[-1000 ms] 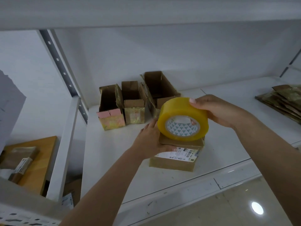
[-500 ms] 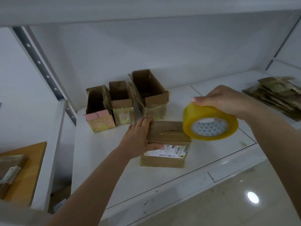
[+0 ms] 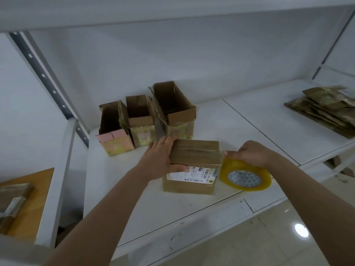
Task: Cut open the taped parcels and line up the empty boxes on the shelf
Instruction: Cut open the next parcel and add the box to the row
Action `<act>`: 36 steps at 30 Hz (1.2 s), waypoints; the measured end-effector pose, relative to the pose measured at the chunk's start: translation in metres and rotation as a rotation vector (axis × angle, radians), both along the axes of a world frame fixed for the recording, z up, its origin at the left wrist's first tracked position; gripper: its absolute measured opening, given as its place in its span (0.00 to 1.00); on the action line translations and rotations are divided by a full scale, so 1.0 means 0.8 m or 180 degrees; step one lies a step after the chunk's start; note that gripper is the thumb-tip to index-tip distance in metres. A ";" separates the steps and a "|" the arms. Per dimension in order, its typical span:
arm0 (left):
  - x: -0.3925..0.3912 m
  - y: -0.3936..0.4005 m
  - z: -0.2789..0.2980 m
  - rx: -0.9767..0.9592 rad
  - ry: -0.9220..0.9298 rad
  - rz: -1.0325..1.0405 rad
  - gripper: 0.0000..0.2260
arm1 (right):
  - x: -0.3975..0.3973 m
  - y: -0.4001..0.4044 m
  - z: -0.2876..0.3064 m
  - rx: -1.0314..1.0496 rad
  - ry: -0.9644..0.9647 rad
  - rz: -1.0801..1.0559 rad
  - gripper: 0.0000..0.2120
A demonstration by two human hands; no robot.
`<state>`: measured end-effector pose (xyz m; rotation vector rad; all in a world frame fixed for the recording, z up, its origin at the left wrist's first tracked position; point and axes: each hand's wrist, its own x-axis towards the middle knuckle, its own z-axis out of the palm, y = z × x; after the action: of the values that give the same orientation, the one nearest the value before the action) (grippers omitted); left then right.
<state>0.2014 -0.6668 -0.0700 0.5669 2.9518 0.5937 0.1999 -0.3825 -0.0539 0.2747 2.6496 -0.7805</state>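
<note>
A taped brown parcel (image 3: 194, 162) with a white shipping label lies near the front of the white shelf (image 3: 249, 120). My left hand (image 3: 163, 158) grips its left side, thumb on the label face. My right hand (image 3: 251, 153) holds a yellow tape roll (image 3: 245, 176) just right of the parcel, low by the shelf surface. Behind the parcel three opened empty boxes stand side by side: a left one with pink flaps (image 3: 113, 129), a middle one (image 3: 140, 121) and a larger right one (image 3: 172, 110).
A stack of flattened brown packages (image 3: 324, 108) lies at the shelf's right end. A grey perforated upright (image 3: 44, 77) borders the shelf on the left. On the left lower level sit a wooden board (image 3: 32, 198) and a wrapped item (image 3: 13, 204). Shiny floor lies below the front edge.
My right hand has carried the tape roll from on top of the parcel down to its right side. My left hand has stayed on the parcel's left edge.
</note>
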 end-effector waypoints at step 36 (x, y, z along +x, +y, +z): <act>0.089 0.012 0.030 0.0723 -0.0714 0.0228 0.15 | 0.017 -0.030 -0.023 -0.0343 0.0202 -0.0316 0.31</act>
<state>0.2729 -0.6573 -0.0459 0.3827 2.7212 0.9420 0.2136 -0.4066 -0.0722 0.3605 2.6581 -0.9755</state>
